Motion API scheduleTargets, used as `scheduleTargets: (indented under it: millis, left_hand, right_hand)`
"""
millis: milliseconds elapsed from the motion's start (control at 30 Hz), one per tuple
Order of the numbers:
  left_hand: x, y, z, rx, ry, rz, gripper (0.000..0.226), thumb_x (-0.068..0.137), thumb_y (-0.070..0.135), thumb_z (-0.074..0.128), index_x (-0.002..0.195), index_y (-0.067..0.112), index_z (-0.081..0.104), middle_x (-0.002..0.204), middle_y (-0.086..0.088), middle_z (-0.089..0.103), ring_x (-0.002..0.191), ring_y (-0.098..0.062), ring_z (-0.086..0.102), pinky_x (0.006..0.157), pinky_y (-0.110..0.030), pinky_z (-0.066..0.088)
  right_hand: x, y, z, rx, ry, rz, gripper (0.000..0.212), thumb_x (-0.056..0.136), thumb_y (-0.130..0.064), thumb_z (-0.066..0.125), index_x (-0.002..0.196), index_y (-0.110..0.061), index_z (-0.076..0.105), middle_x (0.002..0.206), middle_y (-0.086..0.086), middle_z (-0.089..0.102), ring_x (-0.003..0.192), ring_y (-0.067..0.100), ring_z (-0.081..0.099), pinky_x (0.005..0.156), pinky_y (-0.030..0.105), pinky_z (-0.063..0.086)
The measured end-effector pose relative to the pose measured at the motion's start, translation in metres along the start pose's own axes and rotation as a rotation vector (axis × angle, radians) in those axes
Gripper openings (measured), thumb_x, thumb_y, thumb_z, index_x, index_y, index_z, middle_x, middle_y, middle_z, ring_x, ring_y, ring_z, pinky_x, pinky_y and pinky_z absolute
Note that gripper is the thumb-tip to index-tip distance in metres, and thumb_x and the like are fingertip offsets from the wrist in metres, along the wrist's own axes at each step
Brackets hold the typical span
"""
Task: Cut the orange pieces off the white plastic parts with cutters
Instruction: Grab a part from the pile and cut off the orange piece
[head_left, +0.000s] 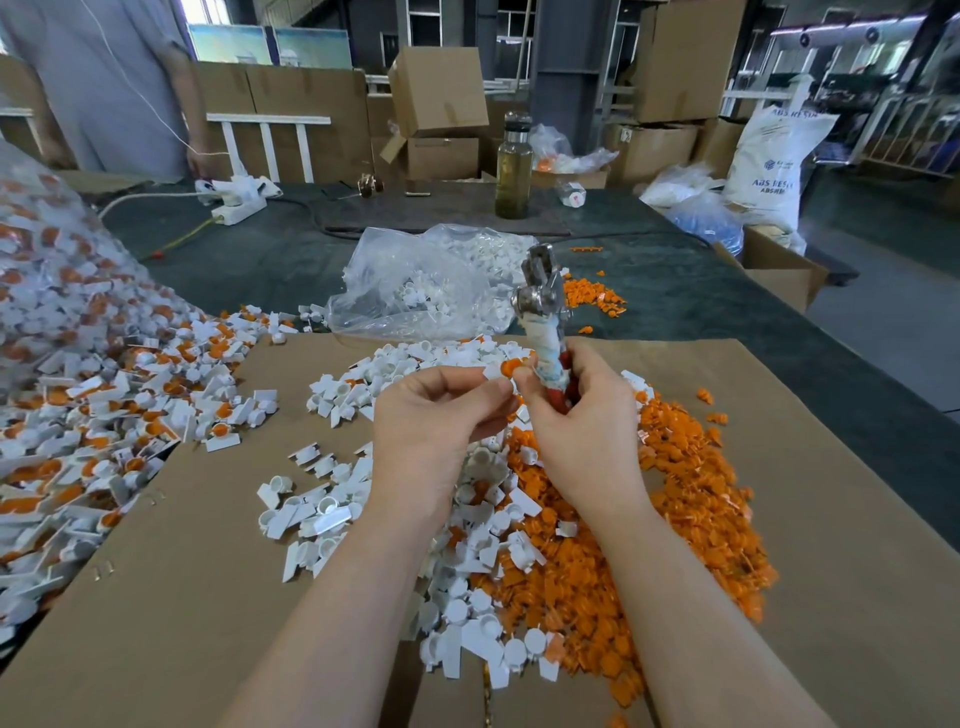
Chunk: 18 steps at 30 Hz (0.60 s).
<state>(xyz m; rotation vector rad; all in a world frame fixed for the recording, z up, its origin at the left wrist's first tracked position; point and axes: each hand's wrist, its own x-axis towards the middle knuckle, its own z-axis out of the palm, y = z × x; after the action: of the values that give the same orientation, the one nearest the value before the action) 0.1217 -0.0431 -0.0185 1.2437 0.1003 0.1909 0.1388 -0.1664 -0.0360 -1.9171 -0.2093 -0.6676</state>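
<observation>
My left hand (441, 415) pinches a small white plastic part with an orange piece (506, 369) on it, held up over the cardboard. My right hand (582, 415) grips the cutters (543, 312) by their cloth-wrapped handles, the metal jaws pointing up and away. The orange piece sits right beside the cutter handles and my right fingertips. Below my hands lie a heap of cut white parts (467, 519) and a heap of cut-off orange pieces (649, 519).
A big pile of uncut white-and-orange parts (93, 405) spills from the left. A clear bag of white parts (431, 280) lies behind the cardboard sheet (208, 571). A bottle (513, 166), power strip (236, 200) and boxes stand further back. A person (104, 78) stands at far left.
</observation>
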Motion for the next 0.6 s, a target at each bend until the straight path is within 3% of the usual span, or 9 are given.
scheduleTargets:
  millis: [133,367,600]
  left_hand:
    - [-0.0005,0.0001,0.0022,0.061,0.015,0.050,0.014,0.077,-0.003,0.079,0.072,0.010,0.073,0.069,-0.010,0.074,0.068,-0.022,0.075,0.060,-0.022,0.057]
    - [-0.0018,0.0008,0.0028,0.101,0.012,0.093,0.014,0.076,-0.002,0.079,0.072,0.010,0.073,0.066,-0.007,0.074,0.063,-0.016,0.073,0.060,-0.021,0.058]
    - [-0.0003,0.0007,0.0008,0.123,0.028,0.093,0.011,0.076,-0.002,0.079,0.075,0.007,0.072,0.066,-0.007,0.073,0.062,-0.015,0.071,0.059,-0.020,0.057]
  right_hand:
    - [-0.0012,0.0002,0.0000,-0.017,0.021,-0.029,0.013,0.089,-0.020,0.069,0.094,-0.026,0.059,0.069,-0.016,0.057,0.062,0.007,0.055,0.051,0.019,0.043]
    - [-0.0028,-0.0016,0.0019,0.002,0.028,-0.038,0.011,0.088,-0.019,0.068,0.092,-0.024,0.059,0.069,-0.012,0.059,0.061,0.013,0.055,0.054,0.034,0.048]
    - [-0.0016,-0.0039,0.0019,-0.064,-0.010,-0.034,0.012,0.088,-0.017,0.069,0.097,-0.021,0.062,0.079,-0.012,0.064,0.070,0.016,0.062,0.065,0.043,0.053]
